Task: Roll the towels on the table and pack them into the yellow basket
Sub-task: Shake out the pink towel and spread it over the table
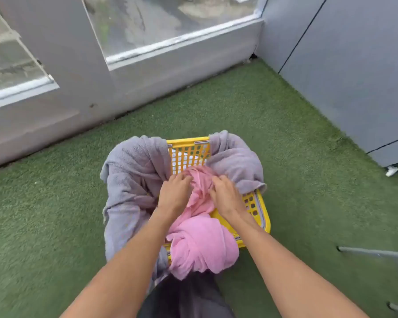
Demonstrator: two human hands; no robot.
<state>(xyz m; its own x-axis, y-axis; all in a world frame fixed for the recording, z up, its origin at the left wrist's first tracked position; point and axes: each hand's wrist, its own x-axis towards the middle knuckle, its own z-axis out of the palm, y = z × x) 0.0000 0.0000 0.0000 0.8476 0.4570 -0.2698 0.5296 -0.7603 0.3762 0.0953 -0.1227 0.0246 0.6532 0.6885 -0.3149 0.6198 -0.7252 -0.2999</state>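
basket: a yellow basket (257, 208) with slotted walls stands on green artificial turf (274, 134).
pink towel: a pink towel (200, 239) lies bunched in the basket, its near end spilling over the near rim.
grey towels: a grey towel (131, 180) drapes over the left rim; another grey towel (234, 159) covers the far right corner.
left hand: the left hand (174, 193) reaches into the basket, fingers curled into the pink towel.
right hand: the right hand (225, 196) does likewise, gripping the same cloth just beside the left.
surroundings: a grey wall with a window (166, 26) stands beyond the turf.
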